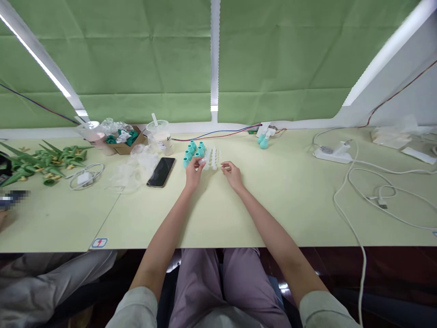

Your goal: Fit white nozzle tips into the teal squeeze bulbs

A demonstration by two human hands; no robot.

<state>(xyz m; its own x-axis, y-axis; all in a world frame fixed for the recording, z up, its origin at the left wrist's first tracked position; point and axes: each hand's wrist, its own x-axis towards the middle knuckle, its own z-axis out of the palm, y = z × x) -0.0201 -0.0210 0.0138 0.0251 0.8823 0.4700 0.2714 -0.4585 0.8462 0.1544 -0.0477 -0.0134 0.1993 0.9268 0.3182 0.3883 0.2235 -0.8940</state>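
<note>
My left hand (194,172) is closed in a pinch, with a small white plastic piece (202,161) at its fingertips. It is beside two rows of small teal bulb-shaped pieces with open necks (187,155), partly covering the nearest ones. Just right of that hand stand rows of small white plastic pieces (214,157), with a row of clear ones (219,157) alongside. My right hand (232,175) is at the right of these rows, its thumb and fingers drawn together; whatever may be between them is too small to make out.
Left of my hands lie a black phone (161,172), crumpled clear plastic bags (133,169) and a lidded cup (160,136). More teal bulbs (263,142) sit by a wired white part at the back. A power strip (332,153) and loose cables (341,200) occupy the right.
</note>
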